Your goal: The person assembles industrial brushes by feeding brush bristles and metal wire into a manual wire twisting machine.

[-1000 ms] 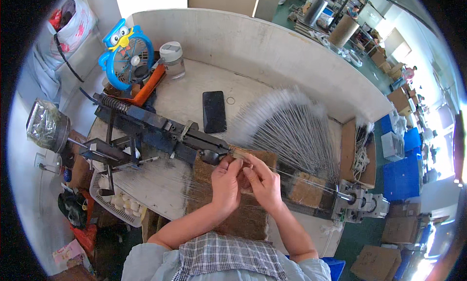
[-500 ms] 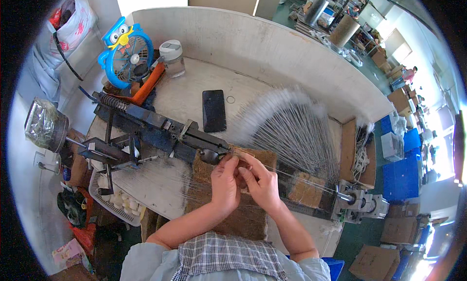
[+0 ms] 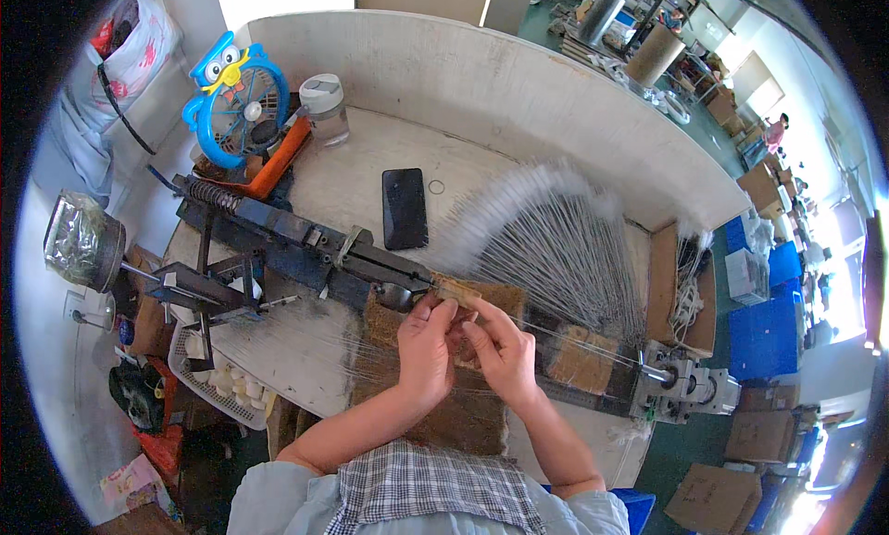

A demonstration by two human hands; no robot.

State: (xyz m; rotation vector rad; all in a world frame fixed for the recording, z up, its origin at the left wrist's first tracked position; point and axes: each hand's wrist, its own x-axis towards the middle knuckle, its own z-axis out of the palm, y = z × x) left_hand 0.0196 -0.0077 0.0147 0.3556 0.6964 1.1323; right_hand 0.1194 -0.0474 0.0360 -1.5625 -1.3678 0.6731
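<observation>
My left hand (image 3: 428, 350) and my right hand (image 3: 502, 352) meet at the middle of the bench, fingers pinched close together. A small tan piece (image 3: 457, 290) shows just beyond the fingertips; whatever else they grip is hidden. Close by on the left is the end of a long dark metal bench machine (image 3: 380, 260), with a rounded metal part (image 3: 395, 297) beside my left fingertips. Thin wires (image 3: 574, 341) stretch between my right hand and a metal chuck (image 3: 659, 376) at the right. Brown cloth (image 3: 444, 415) lies under my hands.
Beyond my hands spreads a fan of thin wire rods with fuzzy white ends (image 3: 574, 257). A black phone (image 3: 405, 208), a lidded clear cup (image 3: 324, 109) and a blue toy-faced fan (image 3: 243, 100) stand farther back. At right sits a cardboard box (image 3: 708, 303); at left, a white basket (image 3: 199, 377).
The tan piece now shows more clearly beyond my fingertips. My hands stay together at nearly the same place, and the view has shifted slightly.
</observation>
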